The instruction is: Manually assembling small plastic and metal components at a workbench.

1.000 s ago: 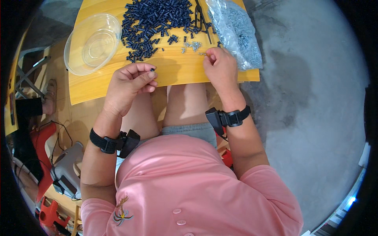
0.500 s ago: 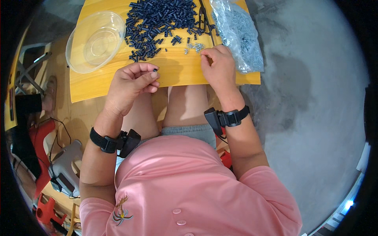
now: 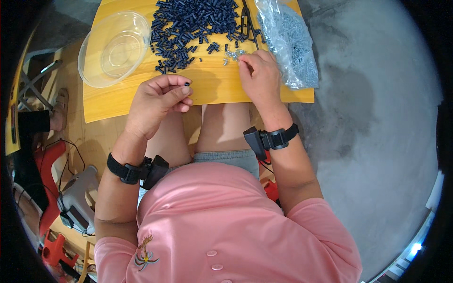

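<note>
Between the thumb and fingers of my left hand is a small black plastic sleeve, its end showing past the fingertips. My right hand is over the table with thumb and forefinger curled together at a small group of silvery screws. Whether a screw is between those fingertips cannot be made out. Beyond both hands spreads a large heap of dark plastic sleeves. To the right of my right hand lies a clear plastic bag full of small metal pieces.
A round clear plastic bowl sits on the left of the yellow table. A dark, thin tool lies between the heap and the bag. Left of me are a red stool, a grey stool, cables and another person's foot.
My right hand has shifted slightly up and left, its fingertips now at the screws. My left hand stays almost still with the sleeve.
</note>
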`<action>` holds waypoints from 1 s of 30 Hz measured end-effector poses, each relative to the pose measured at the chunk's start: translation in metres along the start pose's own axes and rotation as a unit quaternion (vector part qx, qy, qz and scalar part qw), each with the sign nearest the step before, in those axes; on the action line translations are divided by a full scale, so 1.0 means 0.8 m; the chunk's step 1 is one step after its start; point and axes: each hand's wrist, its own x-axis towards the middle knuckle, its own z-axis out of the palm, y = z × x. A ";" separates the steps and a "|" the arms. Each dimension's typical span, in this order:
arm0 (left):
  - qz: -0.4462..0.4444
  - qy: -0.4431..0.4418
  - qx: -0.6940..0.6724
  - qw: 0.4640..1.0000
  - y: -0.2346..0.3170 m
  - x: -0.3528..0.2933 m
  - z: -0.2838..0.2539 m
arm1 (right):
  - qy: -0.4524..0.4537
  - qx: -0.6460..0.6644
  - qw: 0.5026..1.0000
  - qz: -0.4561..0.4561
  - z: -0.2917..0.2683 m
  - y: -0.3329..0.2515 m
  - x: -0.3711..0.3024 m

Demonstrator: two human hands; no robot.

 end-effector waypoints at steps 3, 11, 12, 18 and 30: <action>-0.003 0.002 0.000 1.000 0.001 0.000 0.001 | 0.004 0.031 0.999 0.023 -0.005 0.005 -0.002; 0.000 -0.004 0.006 1.000 -0.001 0.002 -0.001 | 0.004 0.013 0.999 0.032 -0.027 0.013 -0.013; -0.002 0.001 0.010 1.000 0.001 0.000 -0.001 | -0.007 0.015 0.999 0.047 -0.028 0.013 -0.013; -0.007 0.003 0.013 1.000 0.002 0.000 0.000 | -0.018 0.013 0.998 0.064 -0.029 0.014 -0.011; -0.006 0.004 0.011 1.000 0.001 0.000 -0.002 | -0.068 -0.020 0.997 0.034 -0.025 0.005 -0.007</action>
